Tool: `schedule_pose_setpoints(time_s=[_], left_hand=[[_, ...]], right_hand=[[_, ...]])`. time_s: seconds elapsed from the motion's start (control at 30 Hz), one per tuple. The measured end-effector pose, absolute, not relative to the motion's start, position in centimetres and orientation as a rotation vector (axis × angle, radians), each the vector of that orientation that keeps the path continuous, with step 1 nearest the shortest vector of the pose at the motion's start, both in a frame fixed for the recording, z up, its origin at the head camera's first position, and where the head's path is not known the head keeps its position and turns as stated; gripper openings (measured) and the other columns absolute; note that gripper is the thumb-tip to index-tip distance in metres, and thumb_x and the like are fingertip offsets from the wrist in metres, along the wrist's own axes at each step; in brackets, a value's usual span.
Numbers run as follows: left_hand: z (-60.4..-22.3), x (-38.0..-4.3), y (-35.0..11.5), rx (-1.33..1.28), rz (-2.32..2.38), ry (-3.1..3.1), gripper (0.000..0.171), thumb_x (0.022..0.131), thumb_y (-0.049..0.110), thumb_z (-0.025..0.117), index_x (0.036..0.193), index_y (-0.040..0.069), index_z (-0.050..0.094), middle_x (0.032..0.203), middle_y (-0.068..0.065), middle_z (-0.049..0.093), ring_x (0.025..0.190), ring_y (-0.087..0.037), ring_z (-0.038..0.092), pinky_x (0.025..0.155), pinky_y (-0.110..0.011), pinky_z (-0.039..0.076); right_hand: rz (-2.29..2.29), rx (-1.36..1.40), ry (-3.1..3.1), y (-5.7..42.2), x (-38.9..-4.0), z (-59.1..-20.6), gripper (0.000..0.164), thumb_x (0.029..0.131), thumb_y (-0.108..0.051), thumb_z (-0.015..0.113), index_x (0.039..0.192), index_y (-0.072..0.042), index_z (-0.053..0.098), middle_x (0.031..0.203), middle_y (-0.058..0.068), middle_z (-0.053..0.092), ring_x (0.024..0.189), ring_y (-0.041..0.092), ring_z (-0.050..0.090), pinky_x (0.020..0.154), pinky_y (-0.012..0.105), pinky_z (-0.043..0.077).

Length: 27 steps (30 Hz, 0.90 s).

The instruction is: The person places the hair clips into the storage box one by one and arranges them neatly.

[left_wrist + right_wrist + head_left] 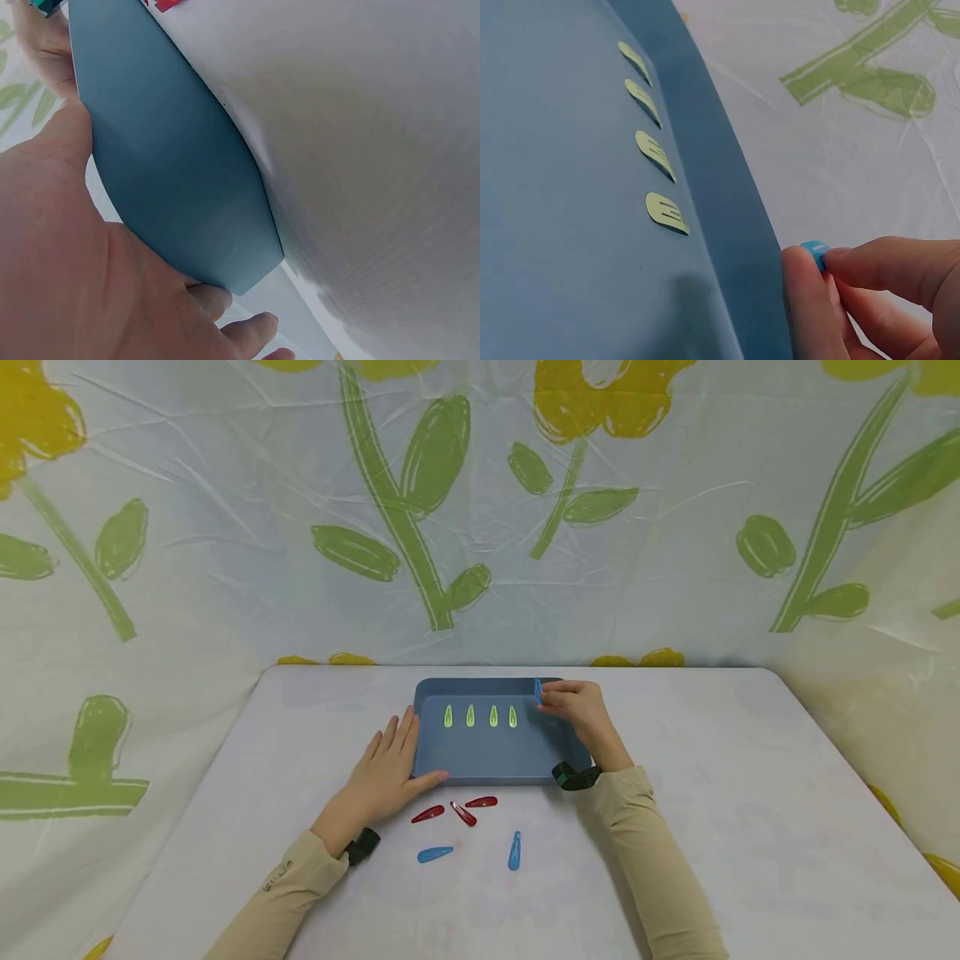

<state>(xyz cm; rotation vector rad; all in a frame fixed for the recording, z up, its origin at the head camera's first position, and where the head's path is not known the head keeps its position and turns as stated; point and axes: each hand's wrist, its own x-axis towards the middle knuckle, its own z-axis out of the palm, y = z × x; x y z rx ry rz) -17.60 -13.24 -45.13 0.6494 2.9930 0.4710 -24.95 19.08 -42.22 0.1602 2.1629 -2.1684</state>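
My right hand (576, 710) pinches a blue hair clip (537, 691) between thumb and fingers, above the far right part of the blue-grey tray (495, 756). In the right wrist view the same blue clip (817, 253) shows only partly past the fingertips. My left hand (384, 774) lies with straight, spread fingers against the tray's left edge, its thumb at the near left corner. Inside the tray, several light green hair clips (470, 716) lie in a row, side by side, toward the far wall.
In front of the tray, three red hair clips (462, 814) lie close together on the white table (750, 827). Nearer to me are two blue hair clips, one at left (435, 854) and one at right (514, 851). A flowered cloth (247, 552) hangs behind the table.
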Motion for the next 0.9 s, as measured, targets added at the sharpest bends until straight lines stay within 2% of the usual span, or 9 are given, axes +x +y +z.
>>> schedule_pose_setpoints(time_s=[0.23, 0.47, 0.9], left_hand=[[-45.2, -17.6, -13.2, 0.641, 0.482, 2.988, 0.109, 0.09, 0.077, 0.043, 0.157, -0.002, 0.009, 0.165, -0.015, -0.001, 0.15, -0.04, 0.006, 0.118, -0.057, 0.01], [-45.4, -17.7, -13.2, 0.635, 0.473, 2.978, 0.108, 0.091, 0.074, 0.045, 0.157, -0.002, 0.008, 0.166, -0.015, -0.003, 0.15, -0.04, 0.006, 0.118, -0.057, 0.009], [-45.2, -17.7, -13.3, 0.631, 0.467, 2.983, 0.109, 0.09, 0.077, 0.043, 0.158, -0.002, 0.008, 0.166, -0.016, -0.002, 0.15, -0.04, 0.006, 0.118, -0.057, 0.01]], right_hand=[[-2.093, 0.2, 2.231, 19.1, -24.9, -42.5, 0.029, 0.093, 0.008, 0.061, 0.119, 0.021, 0.06, 0.1, 0.018, 0.067, 0.069, 0.01, 0.07, 0.081, 0.033, 0.058], [-1.995, 0.238, 2.285, 19.0, -24.9, -42.4, 0.029, 0.091, 0.01, 0.061, 0.117, 0.022, 0.059, 0.118, 0.034, 0.06, 0.069, 0.01, 0.071, 0.078, 0.029, 0.058], [-1.603, 0.286, 2.502, 17.9, -25.7, -41.9, 0.025, 0.084, 0.01, 0.066, 0.108, 0.017, 0.068, 0.118, 0.034, 0.061, 0.066, 0.017, 0.072, 0.07, 0.031, 0.059]])
